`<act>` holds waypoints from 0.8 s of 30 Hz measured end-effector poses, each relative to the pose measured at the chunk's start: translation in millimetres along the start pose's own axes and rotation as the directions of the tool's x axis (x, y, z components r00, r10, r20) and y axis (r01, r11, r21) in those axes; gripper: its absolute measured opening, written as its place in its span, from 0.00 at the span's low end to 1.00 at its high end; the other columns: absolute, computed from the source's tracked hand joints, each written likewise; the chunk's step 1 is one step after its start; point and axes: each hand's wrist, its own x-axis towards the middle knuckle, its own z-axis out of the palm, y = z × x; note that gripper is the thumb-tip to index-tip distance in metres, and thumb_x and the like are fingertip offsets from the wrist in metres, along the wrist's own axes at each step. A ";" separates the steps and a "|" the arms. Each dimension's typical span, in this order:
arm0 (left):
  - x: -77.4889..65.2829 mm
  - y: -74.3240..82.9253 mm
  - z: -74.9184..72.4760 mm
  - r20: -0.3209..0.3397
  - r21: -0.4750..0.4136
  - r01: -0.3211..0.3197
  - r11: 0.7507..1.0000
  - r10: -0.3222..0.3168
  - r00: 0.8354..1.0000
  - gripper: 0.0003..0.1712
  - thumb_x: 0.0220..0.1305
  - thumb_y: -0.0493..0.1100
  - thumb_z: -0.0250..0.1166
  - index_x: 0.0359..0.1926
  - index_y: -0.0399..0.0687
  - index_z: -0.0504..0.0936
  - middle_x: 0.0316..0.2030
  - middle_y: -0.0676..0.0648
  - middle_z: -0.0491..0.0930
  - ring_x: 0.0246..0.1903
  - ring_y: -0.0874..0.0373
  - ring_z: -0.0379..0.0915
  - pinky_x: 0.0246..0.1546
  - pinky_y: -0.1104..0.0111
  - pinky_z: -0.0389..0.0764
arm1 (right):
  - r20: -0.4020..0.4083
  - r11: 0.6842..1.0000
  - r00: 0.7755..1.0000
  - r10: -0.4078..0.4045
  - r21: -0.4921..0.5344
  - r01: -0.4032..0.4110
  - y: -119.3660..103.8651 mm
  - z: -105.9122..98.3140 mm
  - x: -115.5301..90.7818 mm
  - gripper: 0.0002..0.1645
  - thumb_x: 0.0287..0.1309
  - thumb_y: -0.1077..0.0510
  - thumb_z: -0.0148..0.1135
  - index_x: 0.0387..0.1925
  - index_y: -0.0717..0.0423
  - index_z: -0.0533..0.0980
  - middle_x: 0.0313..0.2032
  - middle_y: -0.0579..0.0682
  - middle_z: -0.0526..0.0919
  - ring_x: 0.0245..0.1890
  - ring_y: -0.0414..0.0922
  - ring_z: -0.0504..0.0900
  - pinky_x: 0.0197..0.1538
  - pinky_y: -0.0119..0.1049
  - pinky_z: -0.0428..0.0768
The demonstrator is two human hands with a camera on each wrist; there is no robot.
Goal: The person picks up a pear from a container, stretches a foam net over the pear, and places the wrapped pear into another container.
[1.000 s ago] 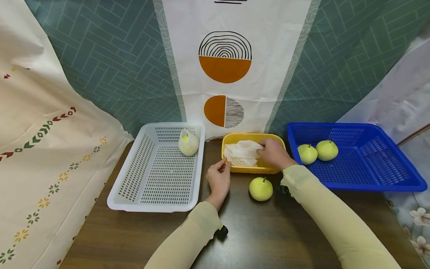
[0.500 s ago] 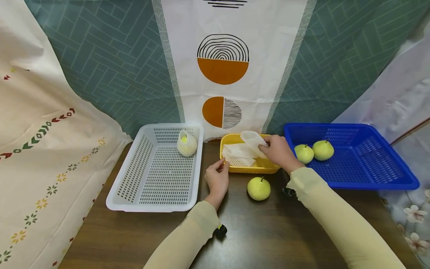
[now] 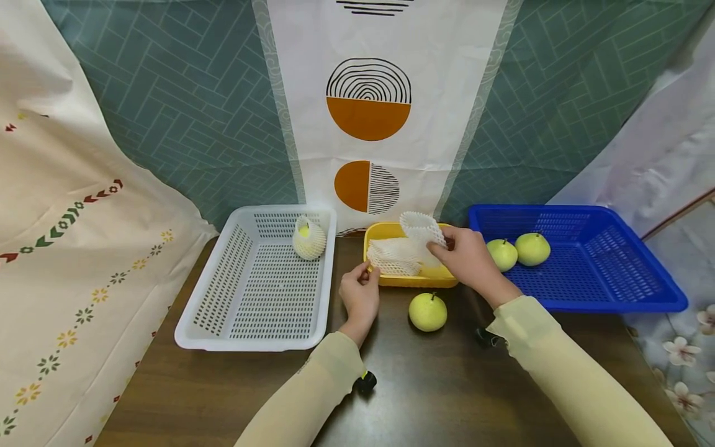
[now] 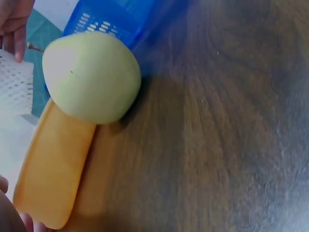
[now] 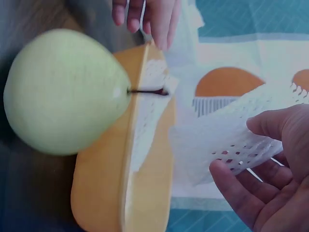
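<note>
My right hand (image 3: 468, 256) holds a white foam net sleeve (image 5: 217, 140) between thumb and fingers, raised over a yellow tray (image 3: 413, 281). More foam net sleeves (image 3: 393, 256) lie flat inside that tray. At the tray's near left corner, my left hand (image 3: 360, 297) pinches the rim with thumb and forefinger. A yellow-green pear (image 3: 427, 312) rests on the table just in front of the tray, its stem up. In the right wrist view, the sleeve's mouth points away from the palm.
At left stands a white perforated basket (image 3: 254, 344) with one pear in a foam net (image 3: 310, 239) in its back right corner. A blue basket (image 3: 620, 304) at right holds two bare pears (image 3: 532, 249). A patterned cloth (image 3: 368, 143) hangs behind.
My right hand has lifted one foam sleeve up out of the yellow tray, separating it from the others. My left hand stays at the tray's corner.
</note>
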 end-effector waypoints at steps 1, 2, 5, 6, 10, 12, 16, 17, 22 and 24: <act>-1.1 1.9 -0.6 -0.002 0.001 -0.002 1.000 0.002 1.000 0.16 0.52 0.45 0.71 0.44 0.48 0.85 0.31 0.47 0.77 0.29 0.60 0.71 0.29 0.72 0.74 | -0.012 1.000 1.000 -0.010 0.004 0.010 -2.1 -0.7 -2.4 0.12 0.57 0.46 0.61 0.35 0.49 0.80 0.25 0.48 0.81 0.21 0.44 0.71 0.22 0.35 0.71; -2.5 4.2 -1.1 -0.004 0.000 -0.006 1.000 0.006 1.000 0.17 0.53 0.46 0.70 0.45 0.47 0.85 0.32 0.46 0.76 0.29 0.58 0.71 0.29 0.72 0.73 | -0.025 1.000 1.000 -0.016 0.013 0.016 -4.4 -1.4 -4.9 0.12 0.57 0.45 0.62 0.34 0.49 0.80 0.25 0.48 0.81 0.21 0.44 0.72 0.22 0.35 0.71; -8.9 14.1 -3.4 -0.002 -0.006 -0.036 0.999 0.036 0.999 0.19 0.54 0.47 0.70 0.46 0.45 0.83 0.34 0.43 0.73 0.30 0.55 0.70 0.31 0.72 0.70 | -0.066 0.998 0.997 -0.033 0.047 0.036 -11.3 -3.7 -12.2 0.13 0.57 0.45 0.62 0.35 0.49 0.80 0.28 0.47 0.83 0.24 0.42 0.76 0.23 0.34 0.74; -11.1 18.2 -4.3 0.003 -0.009 -0.052 0.999 0.052 0.999 0.19 0.54 0.48 0.69 0.46 0.45 0.82 0.34 0.43 0.72 0.30 0.54 0.70 0.31 0.72 0.70 | -0.077 0.997 0.996 -0.034 0.066 0.039 -13.6 -4.2 -14.7 0.14 0.57 0.45 0.62 0.37 0.49 0.80 0.31 0.47 0.84 0.26 0.42 0.78 0.24 0.33 0.75; -19.2 36.3 -8.9 0.050 -0.045 -0.123 0.991 0.125 0.991 0.16 0.57 0.51 0.66 0.44 0.49 0.81 0.33 0.45 0.72 0.30 0.58 0.70 0.33 0.72 0.71 | -0.090 0.988 0.996 -0.015 0.154 0.029 -21.8 -4.0 -25.3 0.17 0.57 0.43 0.62 0.42 0.48 0.80 0.37 0.47 0.85 0.27 0.41 0.82 0.25 0.34 0.79; -22.7 46.3 -12.2 0.086 -0.083 -0.155 0.984 0.162 0.983 0.15 0.59 0.53 0.65 0.44 0.53 0.81 0.33 0.49 0.74 0.32 0.61 0.71 0.34 0.72 0.74 | -0.092 0.982 0.996 -0.005 0.185 0.022 -25.0 -2.3 -30.5 0.19 0.57 0.42 0.61 0.44 0.48 0.79 0.38 0.48 0.85 0.25 0.41 0.82 0.25 0.33 0.79; -30.3 65.7 -19.3 0.166 -0.180 -0.208 0.961 0.238 0.957 0.16 0.60 0.56 0.62 0.47 0.59 0.78 0.35 0.53 0.76 0.34 0.63 0.73 0.36 0.69 0.78 | -0.121 0.973 0.993 -0.003 0.228 0.031 -28.7 3.5 -39.6 0.19 0.57 0.42 0.61 0.44 0.48 0.79 0.38 0.49 0.86 0.25 0.40 0.83 0.26 0.32 0.81; -32.3 69.5 -20.9 0.183 -0.200 -0.220 0.955 0.257 0.949 0.16 0.60 0.56 0.62 0.48 0.59 0.78 0.36 0.53 0.76 0.35 0.62 0.73 0.36 0.68 0.79 | -0.130 0.971 0.992 -0.005 0.237 0.036 -29.2 5.3 -41.7 0.19 0.57 0.42 0.61 0.44 0.48 0.79 0.37 0.48 0.86 0.25 0.40 0.83 0.26 0.31 0.81; -38.8 78.0 -24.9 0.240 -0.243 -0.286 0.927 0.343 0.908 0.16 0.59 0.53 0.64 0.47 0.55 0.79 0.38 0.50 0.78 0.36 0.59 0.75 0.38 0.67 0.80 | -0.140 0.954 0.990 -0.008 0.294 0.050 -32.3 14.1 -51.5 0.18 0.58 0.44 0.60 0.45 0.49 0.79 0.37 0.48 0.86 0.27 0.42 0.84 0.28 0.29 0.81; -39.7 78.2 -25.2 0.262 -0.248 -0.295 0.923 0.357 0.896 0.16 0.59 0.53 0.65 0.46 0.54 0.80 0.38 0.50 0.79 0.37 0.59 0.76 0.37 0.68 0.80 | -0.121 0.941 0.993 -0.004 0.334 0.045 -36.6 15.0 -56.0 0.17 0.59 0.46 0.60 0.45 0.51 0.79 0.38 0.50 0.85 0.28 0.44 0.84 0.29 0.29 0.81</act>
